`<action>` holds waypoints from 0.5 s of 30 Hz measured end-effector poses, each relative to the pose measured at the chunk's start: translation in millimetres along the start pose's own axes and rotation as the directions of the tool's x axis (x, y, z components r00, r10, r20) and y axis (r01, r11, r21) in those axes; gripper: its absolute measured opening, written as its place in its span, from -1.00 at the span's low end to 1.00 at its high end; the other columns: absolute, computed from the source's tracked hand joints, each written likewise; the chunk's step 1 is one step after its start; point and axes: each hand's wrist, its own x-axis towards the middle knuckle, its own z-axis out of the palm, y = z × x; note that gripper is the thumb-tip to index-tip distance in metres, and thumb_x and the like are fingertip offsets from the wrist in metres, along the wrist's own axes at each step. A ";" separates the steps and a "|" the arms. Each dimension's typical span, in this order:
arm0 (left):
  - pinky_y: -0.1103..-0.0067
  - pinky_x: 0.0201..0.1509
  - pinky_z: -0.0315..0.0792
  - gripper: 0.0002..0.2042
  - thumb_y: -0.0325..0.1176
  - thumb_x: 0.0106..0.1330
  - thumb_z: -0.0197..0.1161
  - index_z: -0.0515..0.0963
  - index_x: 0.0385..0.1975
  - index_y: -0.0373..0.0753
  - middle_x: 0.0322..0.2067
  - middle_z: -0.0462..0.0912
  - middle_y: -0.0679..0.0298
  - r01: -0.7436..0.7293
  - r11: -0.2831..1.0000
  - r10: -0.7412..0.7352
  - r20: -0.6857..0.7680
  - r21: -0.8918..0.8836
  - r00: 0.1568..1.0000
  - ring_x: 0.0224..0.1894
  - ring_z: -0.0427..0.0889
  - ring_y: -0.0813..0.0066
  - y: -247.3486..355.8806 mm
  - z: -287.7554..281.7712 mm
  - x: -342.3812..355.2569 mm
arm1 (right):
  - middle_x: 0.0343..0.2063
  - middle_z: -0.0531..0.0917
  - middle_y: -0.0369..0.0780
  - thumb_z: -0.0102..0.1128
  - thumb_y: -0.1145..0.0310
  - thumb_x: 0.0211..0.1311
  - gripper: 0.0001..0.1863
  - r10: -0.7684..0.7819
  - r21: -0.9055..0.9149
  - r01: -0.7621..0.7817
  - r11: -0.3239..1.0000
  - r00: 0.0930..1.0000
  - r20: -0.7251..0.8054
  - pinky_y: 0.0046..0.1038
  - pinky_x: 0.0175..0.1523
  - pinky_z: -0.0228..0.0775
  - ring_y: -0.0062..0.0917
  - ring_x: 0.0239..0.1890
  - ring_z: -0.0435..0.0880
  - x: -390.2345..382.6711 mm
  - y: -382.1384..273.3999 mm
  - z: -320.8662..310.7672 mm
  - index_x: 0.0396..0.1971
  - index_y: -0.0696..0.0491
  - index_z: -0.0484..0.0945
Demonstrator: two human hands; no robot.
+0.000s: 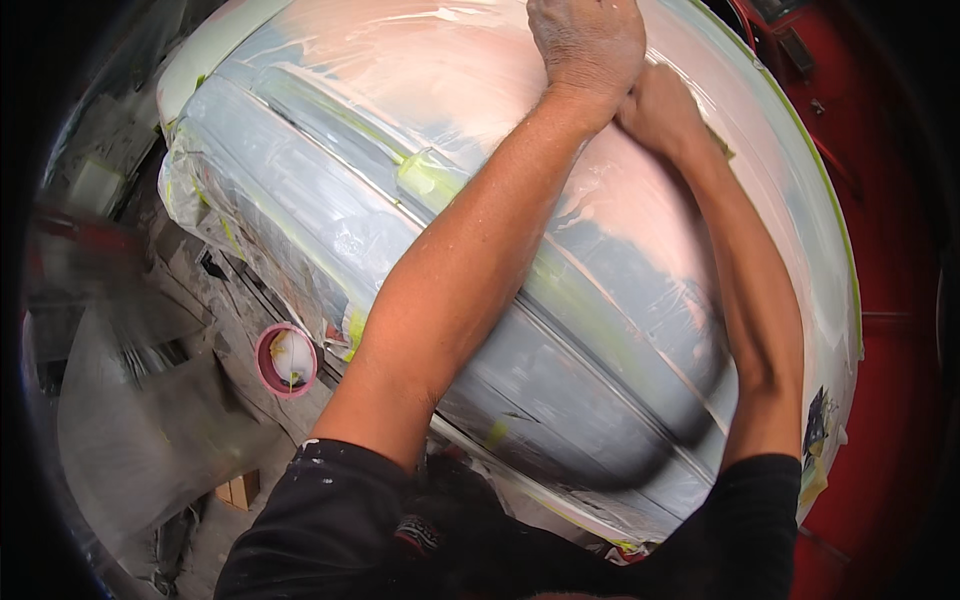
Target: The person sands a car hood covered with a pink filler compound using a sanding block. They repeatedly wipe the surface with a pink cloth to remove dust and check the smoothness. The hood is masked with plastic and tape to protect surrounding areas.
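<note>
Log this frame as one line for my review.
left hand: over curved pink-and-grey panel, cut off at top edge | right hand: alongside, hold unclear | pink tub: lower left

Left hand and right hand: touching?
Cannot tell. In the head view, the left hand and right hand meet edge to edge in the image, but any depth gap between them is unclear.

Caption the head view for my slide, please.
Bare left hand and bare right hand close together over a large curved pink-and-grey panel; round pink tub at left.
</note>
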 end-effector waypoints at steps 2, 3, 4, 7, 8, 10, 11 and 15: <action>0.17 -0.11 0.50 -0.79 -0.34 0.46 0.20 0.47 -0.15 -0.39 -0.30 0.67 -0.19 -0.017 0.999 0.018 -0.044 0.028 0.999 -0.19 0.68 -0.18 -3.3 -12.6 2.9 | 0.04 0.70 -0.02 0.23 -0.14 0.30 -0.44 -0.292 -0.018 0.293 0.956 0.943 -0.158 -0.18 0.04 0.57 -0.04 -0.15 0.66 -60.6 -33.4 -5.4 -0.03 0.07 0.76; 0.18 -0.11 0.50 -0.79 -0.34 0.46 0.20 0.47 -0.15 -0.39 -0.31 0.67 -0.19 -0.033 0.997 0.036 -0.047 0.065 0.998 -0.20 0.67 -0.19 -4.8 -18.6 6.1 | 0.12 0.66 0.01 0.29 -0.08 0.28 -0.40 -0.252 0.071 0.252 0.965 0.968 -0.019 -0.16 0.17 0.48 -0.04 0.02 0.62 -82.9 -46.9 -16.5 0.14 0.06 0.67; 0.18 -0.12 0.50 -0.79 -0.34 0.46 0.20 0.47 -0.15 -0.39 -0.32 0.66 -0.19 -0.041 0.996 0.045 -0.043 0.083 0.998 -0.20 0.67 -0.19 -2.8 -15.5 4.7 | 0.10 0.67 0.03 0.32 -0.05 0.26 -0.42 -0.241 0.114 0.240 0.964 0.970 -0.007 -0.15 0.18 0.47 -0.04 0.02 0.62 -88.7 -44.8 -18.8 0.12 0.06 0.68; 0.18 -0.12 0.49 -0.77 -0.31 0.46 0.21 0.46 -0.15 -0.39 -0.35 0.64 -0.20 0.059 0.994 -0.061 0.012 0.094 0.998 -0.23 0.65 -0.22 6.4 -16.5 -3.9 | 0.00 0.70 0.02 0.29 -0.03 0.26 -0.49 -0.219 0.104 0.220 0.970 0.975 -0.020 -0.11 0.10 0.51 0.00 -0.09 0.64 -50.1 -25.5 -11.3 -0.01 0.09 0.72; 0.18 -0.11 0.50 -0.76 -0.31 0.45 0.22 0.46 -0.14 -0.39 -0.34 0.65 -0.20 0.084 0.993 -0.086 0.023 0.079 0.996 -0.23 0.65 -0.22 10.0 -10.9 -9.3 | -0.05 0.71 0.01 0.27 -0.04 0.27 -0.51 -0.201 0.056 0.202 0.978 0.979 -0.023 -0.09 0.06 0.54 0.01 -0.15 0.66 -26.9 -7.3 -10.8 -0.08 0.09 0.75; 0.19 -0.11 0.51 -0.74 -0.28 0.45 0.23 0.47 -0.14 -0.38 -0.31 0.67 -0.20 0.005 0.998 -0.005 0.006 -0.070 1.000 -0.23 0.67 -0.19 5.1 4.2 -9.2 | -0.20 0.72 0.09 0.20 -0.07 0.27 -0.47 -0.050 -0.006 0.049 0.999 0.997 -0.062 -0.04 0.03 0.51 0.06 -0.17 0.70 25.7 39.7 11.6 -0.15 0.15 0.73; 0.19 -0.10 0.51 -0.74 -0.28 0.45 0.22 0.47 -0.13 -0.38 -0.31 0.67 -0.19 0.017 0.998 -0.016 0.020 -0.053 1.000 -0.23 0.67 -0.18 2.9 6.3 -9.7 | -0.13 0.70 0.16 0.23 0.01 0.23 -0.52 0.036 -0.010 -0.037 0.999 0.997 -0.074 -0.04 0.05 0.51 0.11 -0.07 0.68 52.5 70.9 35.0 -0.12 0.14 0.70; 0.19 -0.10 0.51 -0.73 -0.27 0.46 0.23 0.50 -0.11 -0.39 -0.31 0.69 -0.13 0.176 0.977 -0.181 0.033 0.117 0.983 -0.24 0.69 -0.09 10.8 -10.4 -4.2 | -0.10 0.70 0.20 0.24 0.09 0.21 -0.56 0.141 -0.240 -0.099 0.966 0.977 0.162 -0.08 0.05 0.53 0.13 -0.02 0.68 62.9 42.2 23.8 -0.12 0.16 0.70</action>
